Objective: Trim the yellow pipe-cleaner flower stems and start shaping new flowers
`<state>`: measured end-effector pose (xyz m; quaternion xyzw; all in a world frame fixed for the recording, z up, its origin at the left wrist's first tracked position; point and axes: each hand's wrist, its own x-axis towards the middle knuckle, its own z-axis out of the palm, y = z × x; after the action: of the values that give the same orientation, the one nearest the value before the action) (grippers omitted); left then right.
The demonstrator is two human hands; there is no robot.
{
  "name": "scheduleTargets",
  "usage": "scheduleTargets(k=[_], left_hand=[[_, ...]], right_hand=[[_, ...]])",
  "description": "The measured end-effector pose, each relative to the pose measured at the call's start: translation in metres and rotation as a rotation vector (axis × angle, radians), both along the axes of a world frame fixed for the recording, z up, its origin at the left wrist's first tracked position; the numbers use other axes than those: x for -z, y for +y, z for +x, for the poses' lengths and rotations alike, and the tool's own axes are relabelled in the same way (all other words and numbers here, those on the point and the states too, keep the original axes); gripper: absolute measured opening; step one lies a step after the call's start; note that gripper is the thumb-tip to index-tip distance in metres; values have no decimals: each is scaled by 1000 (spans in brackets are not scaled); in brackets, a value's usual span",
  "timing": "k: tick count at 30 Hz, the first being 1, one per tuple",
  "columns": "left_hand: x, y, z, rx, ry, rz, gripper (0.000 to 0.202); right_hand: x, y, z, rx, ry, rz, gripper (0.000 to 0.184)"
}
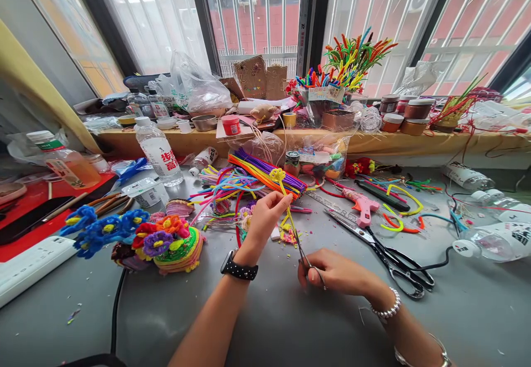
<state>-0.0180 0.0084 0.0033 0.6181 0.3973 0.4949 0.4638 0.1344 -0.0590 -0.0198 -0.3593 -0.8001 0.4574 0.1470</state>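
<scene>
My left hand (267, 215), with a dark watch on its wrist, pinches a yellow pipe cleaner (282, 185) whose top is curled into a small flower shape. The yellow stem runs down below my fingers. In my right hand (327, 270) is a pair of small scissors (303, 256), my fingers in the handles. Their thin blades point up along the lower stem; whether they touch it I cannot tell. Behind my left hand lies a bundle of purple, orange and yellow pipe cleaners (265, 173). Yellow clippings (288, 235) lie on the table under the stem.
Large black scissors (385, 262) and a pink glue gun (362, 205) lie to the right. On the left are pipe-cleaner flowers (110, 227), a green decorated piece (182, 251), a water bottle (157, 151) and a power strip (35, 265). Plastic bottles (498, 240) lie far right.
</scene>
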Motion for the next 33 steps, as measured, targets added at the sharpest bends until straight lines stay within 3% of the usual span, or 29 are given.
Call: scheduleTargets(k=[33], left_hand=[[0,1,1,-16,74,-11,31]], right_hand=[[2,2,5,-25,-38,5,63]])
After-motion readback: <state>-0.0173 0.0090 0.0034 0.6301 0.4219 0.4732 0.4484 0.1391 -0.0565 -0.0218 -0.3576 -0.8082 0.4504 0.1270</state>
